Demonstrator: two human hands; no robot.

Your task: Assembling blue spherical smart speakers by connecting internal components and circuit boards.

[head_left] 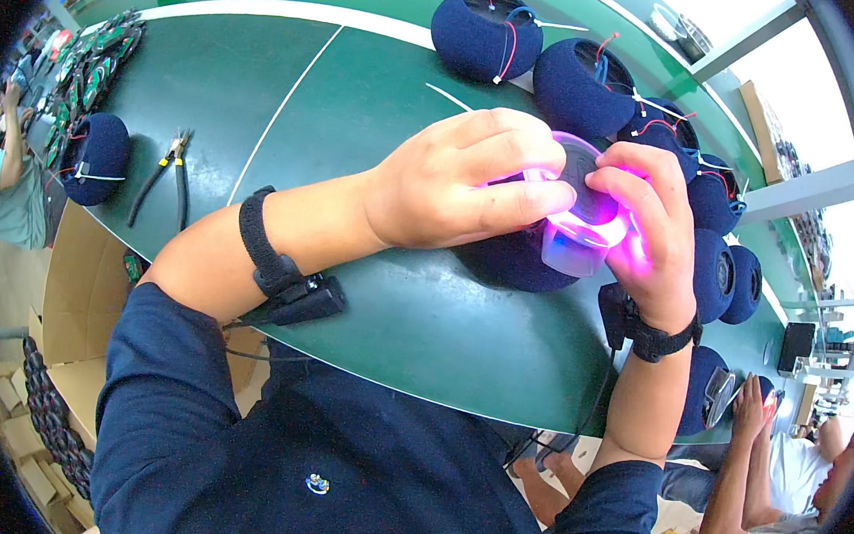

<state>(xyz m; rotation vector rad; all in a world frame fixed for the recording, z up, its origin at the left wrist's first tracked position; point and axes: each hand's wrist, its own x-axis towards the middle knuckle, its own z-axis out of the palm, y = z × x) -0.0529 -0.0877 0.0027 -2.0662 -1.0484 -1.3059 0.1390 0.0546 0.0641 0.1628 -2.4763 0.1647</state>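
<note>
My left hand [479,176] and my right hand [656,220] come together over the green table. Between their fingertips they grip a round light module [583,224] with a dark disc on top and a clear plastic ring glowing pink-purple. The fingers of both hands are closed on its rim from opposite sides. Right below it is a dark blue fabric-covered round housing [517,266], mostly hidden by my hands and the module. Whether the module touches the housing cannot be made out. Black straps with small boxes sit on both wrists.
Several more blue housings [581,88] with red wires and white ties line the table's far and right sides. At the left lie yellow-and-black cutting pliers [174,162], another housing [100,156] and piled circuit boards [96,70]. A cardboard box [84,290] stands below. Co-workers sit at both sides.
</note>
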